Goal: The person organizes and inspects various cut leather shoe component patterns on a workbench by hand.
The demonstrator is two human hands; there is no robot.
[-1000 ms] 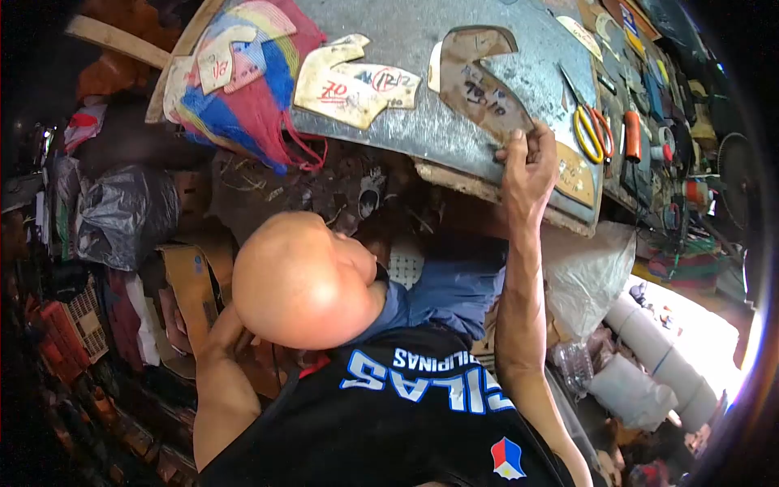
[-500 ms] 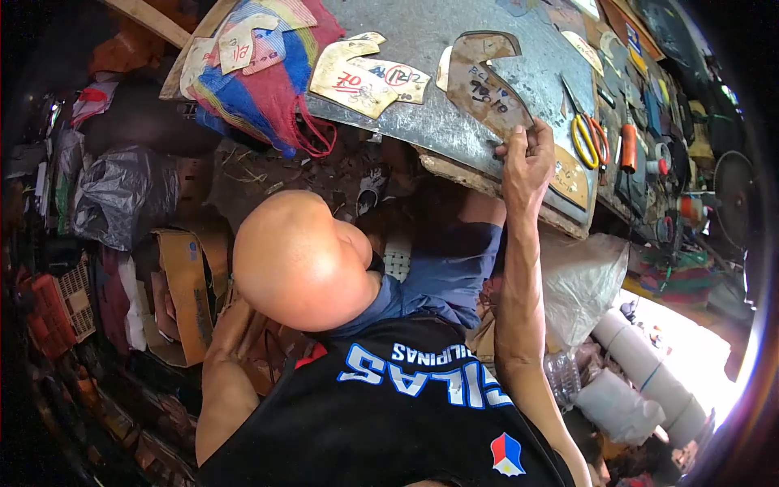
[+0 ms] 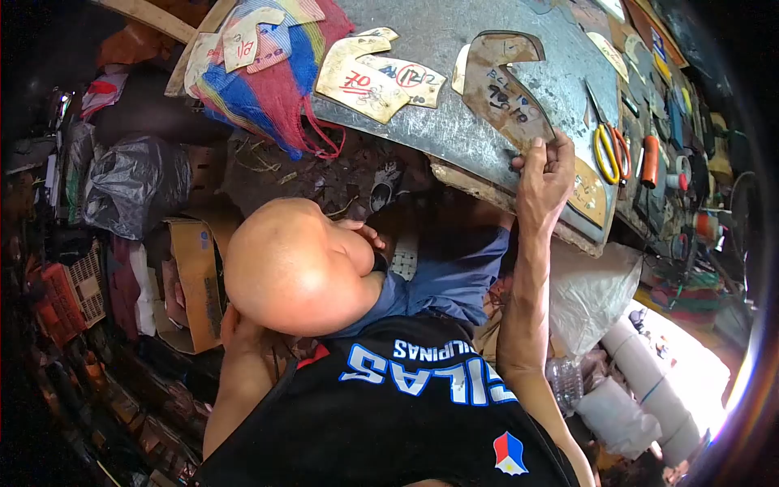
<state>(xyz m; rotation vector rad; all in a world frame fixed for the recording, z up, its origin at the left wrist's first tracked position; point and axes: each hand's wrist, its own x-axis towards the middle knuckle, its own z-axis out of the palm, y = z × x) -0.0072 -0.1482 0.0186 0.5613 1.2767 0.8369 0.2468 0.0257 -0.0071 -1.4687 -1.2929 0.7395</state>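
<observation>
My right hand is closed on the lower tip of a brown, hook-shaped pattern piece with handwritten marks, which lies along the metal tabletop. Below that hand sits a tan pattern piece at the table corner. Scissors with yellow and orange handles lie just right of the hand. My left arm passes behind my bare raised knee. Only the fingers of my left hand show past the knee, stretched out with nothing visible in them; its palm is hidden.
Cream pattern pieces with red and black writing lie on the metal table. A striped mesh bag with more pieces hangs over the edge. An orange-handled tool lies at right. A cardboard box and a crate stand left.
The view has shifted, so the table appears slightly farther right. My left fingers have come into sight beyond the knee. My right hand keeps its hold on the brown pattern piece.
</observation>
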